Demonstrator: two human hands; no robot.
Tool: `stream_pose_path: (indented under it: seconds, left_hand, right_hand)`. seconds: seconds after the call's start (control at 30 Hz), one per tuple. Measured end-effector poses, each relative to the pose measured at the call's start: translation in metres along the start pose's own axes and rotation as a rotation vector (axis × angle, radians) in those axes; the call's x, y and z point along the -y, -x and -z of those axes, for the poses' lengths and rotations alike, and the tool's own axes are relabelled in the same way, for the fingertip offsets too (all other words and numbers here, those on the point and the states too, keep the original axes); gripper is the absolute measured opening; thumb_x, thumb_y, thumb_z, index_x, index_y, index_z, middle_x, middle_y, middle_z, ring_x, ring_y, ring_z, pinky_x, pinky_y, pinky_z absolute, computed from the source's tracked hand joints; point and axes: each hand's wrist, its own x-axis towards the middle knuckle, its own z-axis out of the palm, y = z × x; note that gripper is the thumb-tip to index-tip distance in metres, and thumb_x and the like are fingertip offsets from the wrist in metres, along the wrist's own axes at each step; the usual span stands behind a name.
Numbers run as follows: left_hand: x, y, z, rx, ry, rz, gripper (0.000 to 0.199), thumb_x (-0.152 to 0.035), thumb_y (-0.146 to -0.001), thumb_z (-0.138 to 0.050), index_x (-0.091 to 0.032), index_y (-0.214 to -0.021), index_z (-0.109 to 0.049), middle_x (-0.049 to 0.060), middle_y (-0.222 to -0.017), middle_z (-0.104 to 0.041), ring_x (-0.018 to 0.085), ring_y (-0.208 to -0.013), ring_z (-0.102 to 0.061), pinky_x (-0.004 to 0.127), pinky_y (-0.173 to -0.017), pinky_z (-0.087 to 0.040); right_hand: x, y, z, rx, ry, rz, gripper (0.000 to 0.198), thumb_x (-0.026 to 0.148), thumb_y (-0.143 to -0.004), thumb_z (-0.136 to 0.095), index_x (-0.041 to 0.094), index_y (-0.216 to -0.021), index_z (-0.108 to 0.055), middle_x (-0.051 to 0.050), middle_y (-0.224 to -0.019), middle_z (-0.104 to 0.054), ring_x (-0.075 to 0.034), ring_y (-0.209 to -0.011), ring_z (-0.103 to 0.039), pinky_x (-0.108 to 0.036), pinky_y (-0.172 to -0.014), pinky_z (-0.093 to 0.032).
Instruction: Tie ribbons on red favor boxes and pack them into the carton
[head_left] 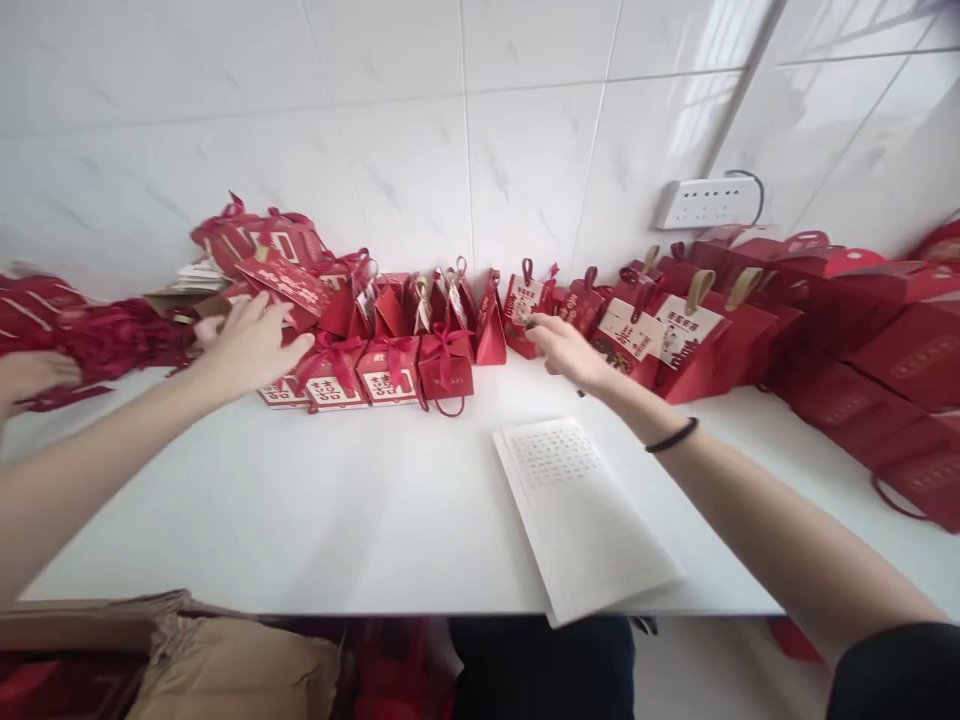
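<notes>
My left hand (251, 338) is stretched out over the left group of red gift boxes, its fingers spread and thumb apart. Just behind its fingers lies a tilted red box (292, 287) with pale lettering. Below and to the right, red-and-white boxes (390, 375) with ribbon bows stand in a row. My right hand (566, 350) is closed around what looks like a dark pen (531, 323); only its ends show. It is in front of a small red gift bag (523, 300) with a looped handle. An open notebook (585, 530) with handwriting lies on the table below.
Another person's hand (37, 378) is at the far left beside a heap of dark red ribbon (120, 332). Red boxes (862, 420) are stacked along the right. A power strip (709, 203) is on the tiled wall. A cardboard box (232, 665) stands below the table's front edge.
</notes>
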Motion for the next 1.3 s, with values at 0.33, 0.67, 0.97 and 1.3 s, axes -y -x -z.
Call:
stream_pose_path:
  seconds: [0.33, 0.67, 0.97, 1.3]
  left_hand:
    - [-0.207, 0.052, -0.057, 0.536, 0.051, -0.818, 0.032, -0.027, -0.086, -0.037, -0.018, -0.099, -0.064, 0.005, -0.105, -0.065, 0.022, -0.096, -0.060, 0.036, -0.086, -0.045]
    - [-0.244, 0.094, -0.148, 0.553, 0.484, -0.542, 0.052, -0.052, -0.081, -0.050, -0.018, -0.121, -0.052, 0.010, -0.134, -0.046, 0.026, -0.129, -0.036, 0.042, -0.106, -0.026]
    - [-0.238, 0.100, -0.142, 0.609, 0.471, -0.535, 0.042, -0.039, -0.087, -0.044, -0.021, -0.125, -0.044, 0.010, -0.142, -0.036, 0.023, -0.136, -0.023, 0.048, -0.109, -0.014]
    - [-0.242, 0.100, -0.144, 0.592, 0.541, -0.443, 0.053, -0.052, -0.073, -0.054, -0.022, -0.117, -0.047, 0.007, -0.136, -0.041, 0.027, -0.129, -0.034, 0.046, -0.108, -0.013]
  right_hand:
    - [-0.036, 0.104, 0.043, -0.127, -0.729, -0.328, 0.020, 0.024, -0.068, -0.051, 0.017, -0.087, -0.051, 0.004, -0.054, -0.048, -0.010, -0.040, -0.046, -0.016, -0.029, -0.033]
    - [-0.083, 0.115, 0.029, -0.157, -0.698, -0.293, 0.040, 0.044, -0.067, -0.072, 0.015, -0.089, -0.056, 0.004, -0.054, -0.054, -0.006, -0.033, -0.036, -0.014, -0.023, -0.022]
    - [-0.074, 0.124, 0.006, -0.132, -0.111, -0.302, 0.035, 0.041, -0.078, -0.060, 0.019, -0.061, -0.039, 0.006, -0.043, -0.041, -0.007, -0.038, -0.035, -0.018, -0.037, -0.026]
    - [-0.077, 0.123, 0.007, -0.104, 0.114, -0.154, 0.028, 0.027, -0.070, -0.056, 0.018, -0.052, -0.036, 0.005, -0.049, -0.035, -0.008, -0.048, -0.031, -0.019, -0.044, -0.025]
